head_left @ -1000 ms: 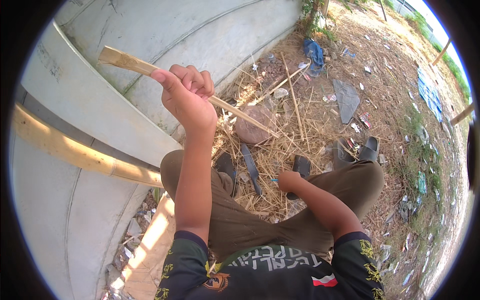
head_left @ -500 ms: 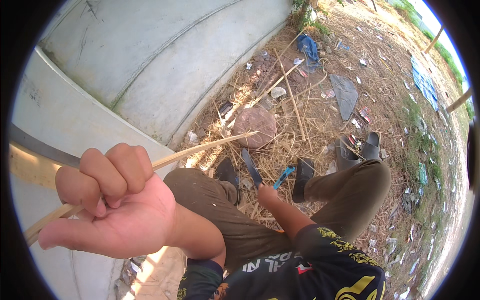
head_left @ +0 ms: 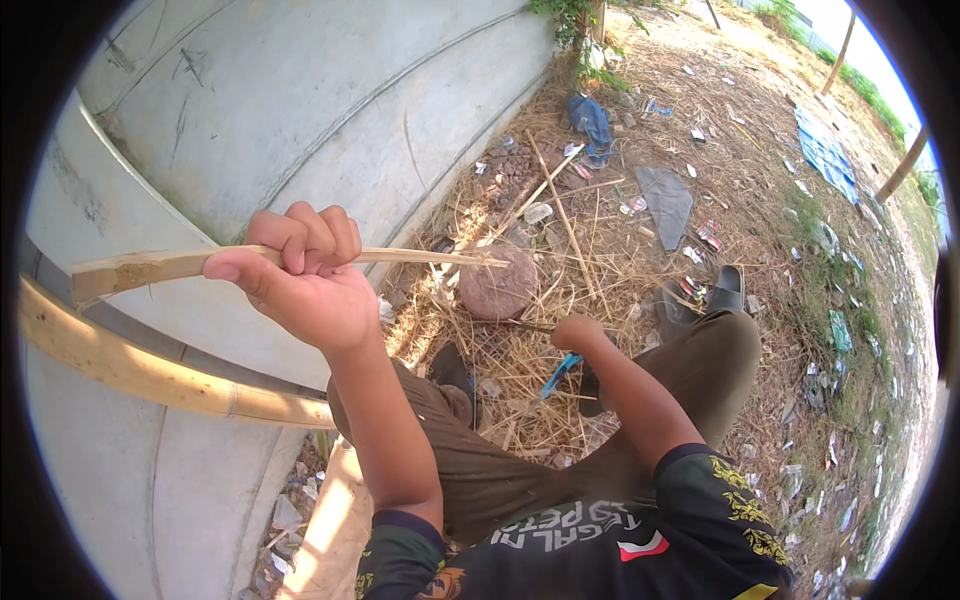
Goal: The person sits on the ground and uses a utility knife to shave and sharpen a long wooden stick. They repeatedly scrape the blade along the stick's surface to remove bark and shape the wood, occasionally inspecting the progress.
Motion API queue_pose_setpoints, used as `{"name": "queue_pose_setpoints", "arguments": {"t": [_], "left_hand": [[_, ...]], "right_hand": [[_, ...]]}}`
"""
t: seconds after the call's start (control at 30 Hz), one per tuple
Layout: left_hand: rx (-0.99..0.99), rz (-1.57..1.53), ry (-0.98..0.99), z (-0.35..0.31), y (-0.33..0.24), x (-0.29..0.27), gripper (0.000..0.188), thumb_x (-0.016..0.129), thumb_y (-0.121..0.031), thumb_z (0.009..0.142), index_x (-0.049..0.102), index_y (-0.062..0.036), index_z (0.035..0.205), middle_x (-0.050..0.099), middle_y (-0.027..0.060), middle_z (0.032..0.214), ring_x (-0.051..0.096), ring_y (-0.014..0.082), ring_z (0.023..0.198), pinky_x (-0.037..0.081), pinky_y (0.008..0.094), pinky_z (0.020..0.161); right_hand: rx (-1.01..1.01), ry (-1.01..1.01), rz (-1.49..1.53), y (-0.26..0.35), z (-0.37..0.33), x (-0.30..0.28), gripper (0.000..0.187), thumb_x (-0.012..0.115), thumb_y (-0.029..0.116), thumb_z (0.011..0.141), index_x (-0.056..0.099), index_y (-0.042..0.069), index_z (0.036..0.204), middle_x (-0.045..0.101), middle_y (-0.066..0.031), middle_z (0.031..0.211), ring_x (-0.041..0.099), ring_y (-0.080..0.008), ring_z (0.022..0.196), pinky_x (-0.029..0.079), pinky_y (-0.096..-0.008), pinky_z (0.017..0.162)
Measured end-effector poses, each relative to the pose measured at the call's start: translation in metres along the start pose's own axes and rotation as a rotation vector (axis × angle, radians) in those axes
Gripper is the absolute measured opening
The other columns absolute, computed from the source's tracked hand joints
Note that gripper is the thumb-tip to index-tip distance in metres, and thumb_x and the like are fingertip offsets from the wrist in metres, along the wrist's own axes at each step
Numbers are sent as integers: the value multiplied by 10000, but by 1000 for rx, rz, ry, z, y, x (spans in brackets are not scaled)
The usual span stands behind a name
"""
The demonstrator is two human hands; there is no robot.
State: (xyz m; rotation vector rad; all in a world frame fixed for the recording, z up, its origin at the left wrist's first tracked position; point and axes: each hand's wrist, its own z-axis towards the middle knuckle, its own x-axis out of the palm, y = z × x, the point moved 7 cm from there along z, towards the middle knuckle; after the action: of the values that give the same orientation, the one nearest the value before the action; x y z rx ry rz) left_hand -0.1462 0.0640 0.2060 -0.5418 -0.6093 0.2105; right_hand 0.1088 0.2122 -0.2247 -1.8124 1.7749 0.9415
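My left hand [head_left: 310, 270] is closed around a long split bamboo strip [head_left: 160, 270], held level with its thumb toward the thick end. The strip's thin, frayed end reaches over a round brown block [head_left: 500, 285] on the ground; I cannot tell whether they touch. My right hand [head_left: 583, 334] grips a knife [head_left: 530, 325], its handle hidden in the fist. Its dark blade points left past the near edge of the block and shows almost edge-on. Just below the right hand, a bright blue tool [head_left: 560, 375] lies between my feet.
A pale curved wall [head_left: 300, 130] rises at the left, with a thick bamboo pole [head_left: 170, 375] running along it. Bamboo shavings [head_left: 500, 390] and loose sticks [head_left: 565, 215] cover the ground around the block. Grey sandals [head_left: 725, 290] lie right, beyond my knee; a grey sheet [head_left: 665, 205] lies farther off.
My left hand has moved away from me and slightly right, bringing the bamboo strip more level. The right hand has moved forward and right, and the knife blade has swung sideways.
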Motion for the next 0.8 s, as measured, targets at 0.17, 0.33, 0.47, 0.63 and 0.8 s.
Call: {"name": "queue_pose_setpoints", "arguments": {"t": [0.17, 0.33, 0.47, 0.63, 0.8], "left_hand": [[-56, 29, 119, 14, 13, 35, 672, 335, -766, 953, 215, -168, 671, 161, -41, 557, 89, 101, 503, 86, 288, 482], [-44, 37, 79, 7, 14, 30, 675, 368, -770, 942, 212, -174, 666, 163, -43, 555, 84, 100, 507, 80, 286, 478], [-11, 51, 73, -3, 2, 33, 674, 351, -762, 950, 215, -170, 659, 160, -43, 545, 77, 94, 503, 74, 277, 469], [-57, -81, 225, -14, 7, 35, 680, 301, -758, 961, 215, -161, 648, 160, -44, 529, 65, 87, 492, 68, 272, 448], [-40, -51, 145, -3, 5, 21, 675, 295, -763, 959, 205, -169, 653, 156, -44, 531, 63, 93, 498, 48, 285, 470]], "right_hand": [[-23, -602, 662, -47, -118, -119, 302, 561, 221, 924, 669, -61, 944, 686, -202, 743, 702, -307, 694, 535, -393, 628], [-667, -1137, 1308, 19, -217, -136, 238, 555, 227, 1025, 513, -8, 1023, 559, -80, 674, 504, -132, 563, 412, -341, 525], [-882, -1103, 1034, 81, -210, -93, 219, 580, 169, 996, 488, -19, 1062, 608, -162, 725, 618, -318, 635, 472, -410, 588], [-312, -551, 684, 66, -45, 0, 296, 575, 216, 958, 522, -25, 1121, 651, -263, 809, 630, -449, 718, 500, -480, 669], [-403, -338, 947, 83, -84, -32, 308, 581, 279, 952, 535, -6, 1058, 666, -291, 833, 670, -450, 838, 509, -550, 733]]}}
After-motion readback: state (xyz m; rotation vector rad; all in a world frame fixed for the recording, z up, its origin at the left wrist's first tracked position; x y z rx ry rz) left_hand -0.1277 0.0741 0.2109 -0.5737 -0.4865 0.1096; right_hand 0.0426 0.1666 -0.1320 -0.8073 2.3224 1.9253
